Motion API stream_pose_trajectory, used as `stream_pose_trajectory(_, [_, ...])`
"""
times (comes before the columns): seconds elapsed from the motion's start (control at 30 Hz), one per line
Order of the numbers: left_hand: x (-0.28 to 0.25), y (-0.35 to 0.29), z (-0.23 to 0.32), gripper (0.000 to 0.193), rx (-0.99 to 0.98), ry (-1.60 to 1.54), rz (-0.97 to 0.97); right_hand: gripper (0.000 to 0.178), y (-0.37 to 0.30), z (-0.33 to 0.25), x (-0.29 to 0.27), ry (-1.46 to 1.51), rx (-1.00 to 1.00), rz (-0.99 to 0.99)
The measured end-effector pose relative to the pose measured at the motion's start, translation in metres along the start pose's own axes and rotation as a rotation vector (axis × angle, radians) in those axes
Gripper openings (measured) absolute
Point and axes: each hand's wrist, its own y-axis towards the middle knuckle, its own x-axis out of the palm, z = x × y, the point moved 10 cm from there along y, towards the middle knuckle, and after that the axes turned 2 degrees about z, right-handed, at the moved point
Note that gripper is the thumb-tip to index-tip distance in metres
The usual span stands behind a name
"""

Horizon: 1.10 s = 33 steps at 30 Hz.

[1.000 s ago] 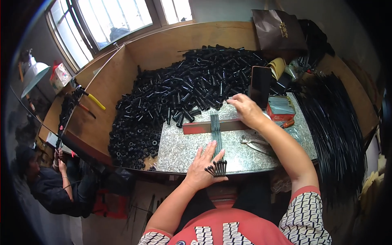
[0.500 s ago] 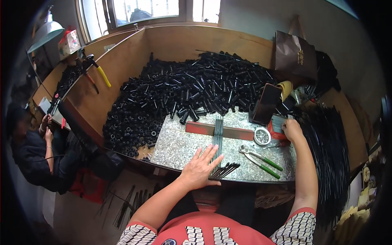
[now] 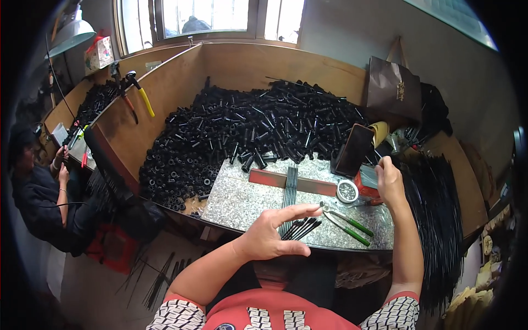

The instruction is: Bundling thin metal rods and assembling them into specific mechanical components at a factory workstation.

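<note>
My left hand is raised over the near edge of the work surface, fingers stretched out and thumb apart, with nothing held. Beneath and beyond it lies a bundle of thin black rods with thicker dark near ends, resting across a red-brown bar. My right hand is lifted above a red container, fingers pinched. Something thin and pale shows at its fingertips, too small to name. Near it stand a round white cup of small metal bits and green-handled pincers.
A large heap of black tubular parts fills the back. A phone leans upright near a brown paper bag. Long black rods hang over the right side. Yellow-handled pliers hang on the partition; another person sits at left.
My left hand has lifted off the rod bundle and turned, thumb apart. My right hand has risen from the red container with its fingers pinched. The view has shifted slightly.
</note>
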Motion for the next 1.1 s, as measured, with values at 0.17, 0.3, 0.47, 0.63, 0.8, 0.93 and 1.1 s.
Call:
stream_pose_trajectory(0.17, [-0.005, 0.018, 0.047, 0.038, 0.147, 0.009, 0.089, 0.014, -0.025, -0.133, -0.039, 0.264, -0.316, 0.025])
stream_pose_trajectory(0.3, [-0.003, 0.020, 0.047, 0.023, 0.136, 0.068, 0.098, 0.021, -0.050, -0.191, -0.069, 0.332, -0.485, 0.016])
stream_pose_trajectory(0.47, [-0.012, 0.018, 0.047, 0.015, 0.131, 0.135, 0.204, 0.034, -0.069, -0.218, -0.079, 0.334, -0.583, -0.060])
stream_pose_trajectory(0.63, [-0.016, 0.016, 0.043, 0.016, 0.097, 0.121, 0.226, 0.035, -0.072, -0.221, -0.077, 0.285, -0.602, -0.055])
stream_pose_trajectory(0.8, [-0.016, 0.014, 0.048, 0.016, 0.128, 0.216, 0.190, 0.035, -0.070, -0.221, -0.076, 0.278, -0.600, -0.045])
stream_pose_trajectory(0.93, [-0.017, 0.014, 0.049, 0.015, 0.129, 0.204, 0.194, 0.035, -0.071, -0.223, -0.073, 0.267, -0.615, -0.064])
stream_pose_trajectory(1.1, [-0.015, 0.015, 0.055, 0.015, 0.213, 0.257, 0.193, 0.036, -0.073, -0.225, -0.075, 0.238, -0.635, -0.046])
